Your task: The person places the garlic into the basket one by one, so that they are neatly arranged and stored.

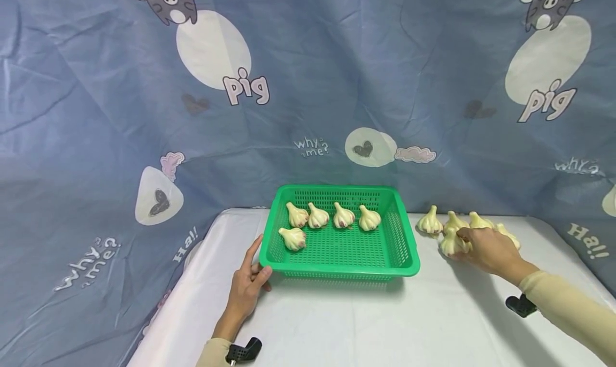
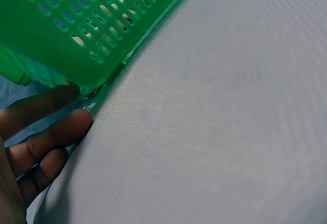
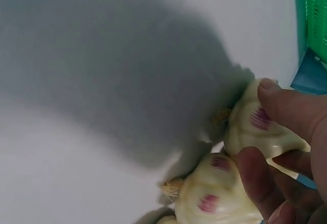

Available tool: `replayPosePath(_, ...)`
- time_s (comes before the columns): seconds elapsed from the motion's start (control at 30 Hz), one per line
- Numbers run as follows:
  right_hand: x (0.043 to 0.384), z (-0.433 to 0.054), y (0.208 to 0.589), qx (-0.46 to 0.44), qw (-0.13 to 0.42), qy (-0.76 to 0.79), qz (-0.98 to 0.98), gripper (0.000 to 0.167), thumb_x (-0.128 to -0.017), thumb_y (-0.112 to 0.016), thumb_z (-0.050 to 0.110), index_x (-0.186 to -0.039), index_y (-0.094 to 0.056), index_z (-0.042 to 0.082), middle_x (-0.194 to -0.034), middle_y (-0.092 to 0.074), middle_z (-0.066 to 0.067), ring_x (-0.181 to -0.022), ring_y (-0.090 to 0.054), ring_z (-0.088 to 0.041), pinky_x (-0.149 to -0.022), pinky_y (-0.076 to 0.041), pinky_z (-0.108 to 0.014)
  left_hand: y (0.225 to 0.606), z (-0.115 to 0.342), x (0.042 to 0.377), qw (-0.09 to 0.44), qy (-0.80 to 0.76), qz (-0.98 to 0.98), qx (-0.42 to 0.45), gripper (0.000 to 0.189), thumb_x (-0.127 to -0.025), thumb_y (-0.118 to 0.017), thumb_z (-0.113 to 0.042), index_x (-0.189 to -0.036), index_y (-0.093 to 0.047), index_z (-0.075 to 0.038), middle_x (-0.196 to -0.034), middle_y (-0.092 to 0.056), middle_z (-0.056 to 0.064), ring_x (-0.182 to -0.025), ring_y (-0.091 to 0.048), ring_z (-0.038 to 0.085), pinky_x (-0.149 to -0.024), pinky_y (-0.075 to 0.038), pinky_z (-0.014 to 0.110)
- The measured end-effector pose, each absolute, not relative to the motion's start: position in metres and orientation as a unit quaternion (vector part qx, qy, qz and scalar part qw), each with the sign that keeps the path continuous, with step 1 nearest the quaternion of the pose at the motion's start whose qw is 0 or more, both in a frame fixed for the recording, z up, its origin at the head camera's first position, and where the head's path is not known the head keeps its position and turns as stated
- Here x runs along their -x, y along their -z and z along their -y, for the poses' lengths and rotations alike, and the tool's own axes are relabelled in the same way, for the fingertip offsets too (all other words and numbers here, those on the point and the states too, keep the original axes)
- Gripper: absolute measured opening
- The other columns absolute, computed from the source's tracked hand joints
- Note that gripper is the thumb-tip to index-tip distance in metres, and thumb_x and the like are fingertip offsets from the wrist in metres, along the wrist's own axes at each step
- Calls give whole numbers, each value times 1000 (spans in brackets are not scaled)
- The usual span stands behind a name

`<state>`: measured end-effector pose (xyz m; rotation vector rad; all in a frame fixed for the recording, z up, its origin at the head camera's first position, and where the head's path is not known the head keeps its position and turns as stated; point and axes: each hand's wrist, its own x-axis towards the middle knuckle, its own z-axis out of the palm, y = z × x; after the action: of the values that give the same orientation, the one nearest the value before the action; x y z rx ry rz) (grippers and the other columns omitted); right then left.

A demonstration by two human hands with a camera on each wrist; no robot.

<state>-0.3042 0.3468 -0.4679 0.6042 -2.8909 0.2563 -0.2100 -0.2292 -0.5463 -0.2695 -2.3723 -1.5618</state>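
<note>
Clearly, the right hand (image 1: 493,249) pinches a garlic bulb (image 1: 451,244) beside the other bulbs (image 1: 430,222) on the white table (image 1: 337,324), right of the green basket (image 1: 337,270). The left hand (image 1: 244,291), relaxed and gripping nothing, touches the basket's near left corner; five bulbs (image 1: 344,215) lie inside.

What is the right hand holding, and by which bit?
The right hand pinches a garlic bulb by its fat, round body, between thumb and fingers. The left hand just touches a corner of the green basket.
</note>
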Motion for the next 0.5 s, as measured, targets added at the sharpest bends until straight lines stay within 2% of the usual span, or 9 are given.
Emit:
replayPosePath(0.07,303,-346,470,-201,88,-92,971,38,-72,-97,37,-87,-69,16,-71,-64,7,-64,-57,-16,-51,-40,-39,546,229,210,145,540,824,90,74,-102,-63,-19,-168,-32,-30,-69,-75,4,-54,-67,13,-57,-57,32)
replayPosePath(0.17,301,-346,474,-202,97,-93,970,45,-72,-97,35,-99,-71,11,-74,-68,2,-62,-60,-15,-46,-40,-35,545,229,210,145,538,826,85,74,-102,-63,-19,-168,-32,-31,-70,-75,3,-54,-67,13,-57,-56,31)
replayPosePath(0.27,297,-345,479,-197,106,-94,970,54,-72,-97,35,-108,-70,7,-74,-66,2,-59,-57,-12,-43,-38,-33,544,228,209,144,540,824,89,74,-102,-63,-19,-168,-32,-30,-67,-74,3,-54,-67,13,-57,-56,31)
replayPosePath(0.4,292,-343,485,-186,117,-90,971,57,-75,-95,40,-111,-68,6,-71,-58,4,-54,-48,-8,-42,-35,-31,544,227,208,146,544,821,97,74,-102,-62,-16,-168,-32,-28,-64,-71,3,-53,-66,14,-56,-56,32)
replayPosePath(0.5,291,-342,488,-181,127,-84,972,62,-77,-93,41,-118,-66,4,-74,-58,0,-51,-47,-8,-40,-35,-31,544,226,208,150,544,819,101,74,-102,-62,-15,-168,-32,-27,-61,-69,3,-52,-66,15,-56,-57,33)
